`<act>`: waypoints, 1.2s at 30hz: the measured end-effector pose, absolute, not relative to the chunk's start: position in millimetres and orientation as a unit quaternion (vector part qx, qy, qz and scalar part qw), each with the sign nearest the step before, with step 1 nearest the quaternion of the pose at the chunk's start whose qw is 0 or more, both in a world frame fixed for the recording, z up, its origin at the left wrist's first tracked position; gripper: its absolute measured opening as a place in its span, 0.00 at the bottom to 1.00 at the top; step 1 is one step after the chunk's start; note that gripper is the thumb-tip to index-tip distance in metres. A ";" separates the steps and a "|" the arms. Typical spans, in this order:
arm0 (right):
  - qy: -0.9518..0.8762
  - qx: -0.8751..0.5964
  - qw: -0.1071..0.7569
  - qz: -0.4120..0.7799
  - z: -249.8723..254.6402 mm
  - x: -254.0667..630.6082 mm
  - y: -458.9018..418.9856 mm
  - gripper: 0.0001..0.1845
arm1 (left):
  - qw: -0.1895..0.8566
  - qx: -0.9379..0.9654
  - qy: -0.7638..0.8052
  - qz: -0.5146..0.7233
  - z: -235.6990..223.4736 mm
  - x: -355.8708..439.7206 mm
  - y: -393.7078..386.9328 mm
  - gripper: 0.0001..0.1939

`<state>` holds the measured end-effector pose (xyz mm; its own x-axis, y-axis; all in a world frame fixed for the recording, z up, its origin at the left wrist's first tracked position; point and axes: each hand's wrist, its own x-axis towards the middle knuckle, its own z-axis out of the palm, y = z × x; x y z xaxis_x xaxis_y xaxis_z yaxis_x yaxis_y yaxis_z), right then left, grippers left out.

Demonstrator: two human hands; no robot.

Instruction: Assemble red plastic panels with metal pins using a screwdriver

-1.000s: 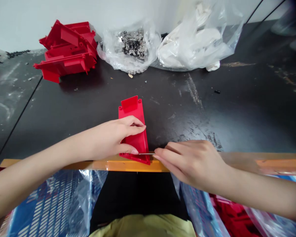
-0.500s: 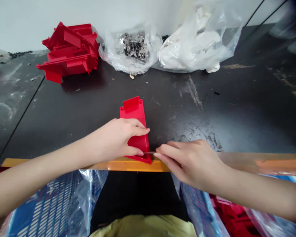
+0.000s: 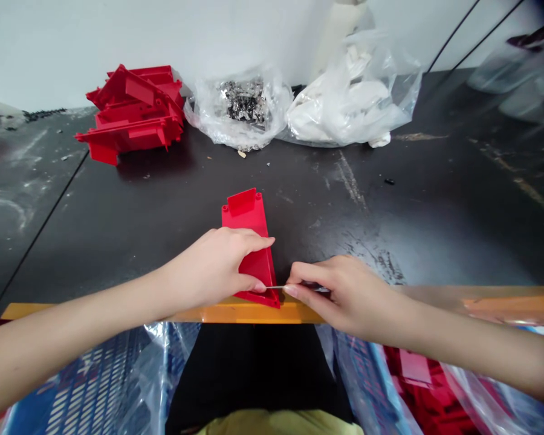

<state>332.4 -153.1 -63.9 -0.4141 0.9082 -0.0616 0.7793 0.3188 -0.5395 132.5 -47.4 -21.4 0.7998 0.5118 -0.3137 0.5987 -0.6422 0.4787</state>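
My left hand (image 3: 211,267) spreads across the light, stiff-looking red moulded plastic housing (image 3: 247,212), best held by its flat sides, at the orange edge of the dark workbench (image 3: 236,313), while my right hand (image 3: 344,299) pinches a thin steel pin (image 3: 276,287), seemingly at the housing's near end

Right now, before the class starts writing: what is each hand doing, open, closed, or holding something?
Left hand: holding a red plastic piece.
Right hand: closed, pinching a thin metal pin.

Landmark: red plastic panel (image 3: 245,219) on black tabletop (image 3: 367,229) | behind-left: stacked red plastic housings (image 3: 131,115) | directly behind: clear bag of metal scraps (image 3: 240,115)
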 end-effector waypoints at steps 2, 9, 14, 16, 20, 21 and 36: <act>-0.799 -0.521 0.144 0.263 -66.3 333.4 -152.2 0.14 | 0.307 0.902 0.293 -0.084 -19.5 130.3 -44.0 0.33; -0.827 -0.495 0.201 0.175 -77.2 334.6 -155.1 0.13 | 0.385 0.892 0.221 -0.079 -15.4 120.4 -30.3 0.25; -0.840 -0.487 0.211 0.114 -82.3 335.1 -159.1 0.15 | 0.368 0.896 0.229 -0.092 -14.4 123.6 -30.6 0.30; -0.843 -0.483 0.209 0.111 -83.2 334.9 -159.3 0.16 | 0.357 0.899 0.235 -0.093 -14.4 125.1 -32.1 0.30; -0.846 -0.488 0.174 0.122 -81.7 334.2 -156.2 0.18 | 0.337 0.906 0.237 -0.094 -15.4 127.6 -35.7 0.29; -0.846 -0.491 0.163 0.130 -80.7 334.1 -155.1 0.18 | 0.329 0.909 0.238 -0.095 -15.6 128.3 -36.7 0.29; -0.834 -0.480 0.143 0.230 -68.6 335.3 -141.5 0.15 | 0.287 0.917 0.264 -0.087 -18.3 130.7 -44.3 0.28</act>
<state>335.3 -141.5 -68.6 -0.4983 0.8668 0.0167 0.7355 0.4329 -0.5213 130.7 -44.3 -18.3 0.8454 0.4336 -0.3119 0.5340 -0.6960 0.4800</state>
